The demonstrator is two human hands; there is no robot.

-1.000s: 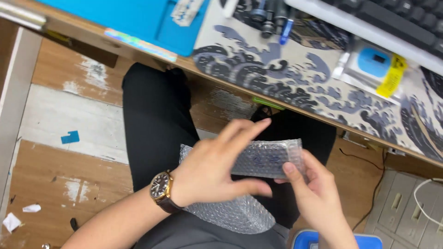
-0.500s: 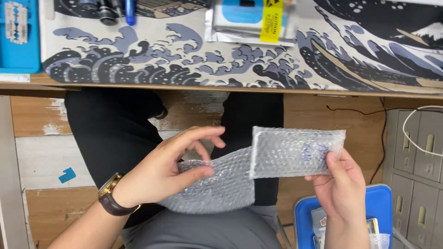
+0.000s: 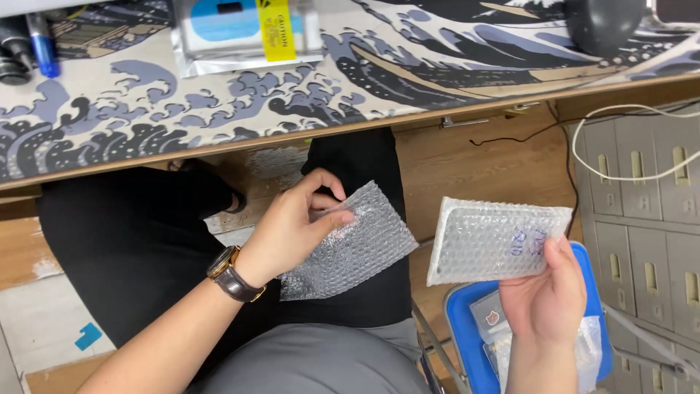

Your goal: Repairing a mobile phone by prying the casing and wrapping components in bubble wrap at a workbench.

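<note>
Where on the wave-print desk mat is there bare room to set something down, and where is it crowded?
The desk mat lies bare between the silver pouch with the yellow label and the dark round object. It is also bare in front of the pens. The back edge is crowded. The blue bin already holds packets.

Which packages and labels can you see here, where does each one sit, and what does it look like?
Bubble-wrapped packet: held in the right hand, flat, rectangular, clear, with blue handwriting.
Loose bubble wrap sheet: pinched by the left hand over the lap, crumpled, clear.
Silvery bag: on the patterned desk mat, rectangular, with a blue shape inside.
Yellow label: on that bag, a narrow upright strip.
Blue bin: low right, holding small clear packets.
</note>
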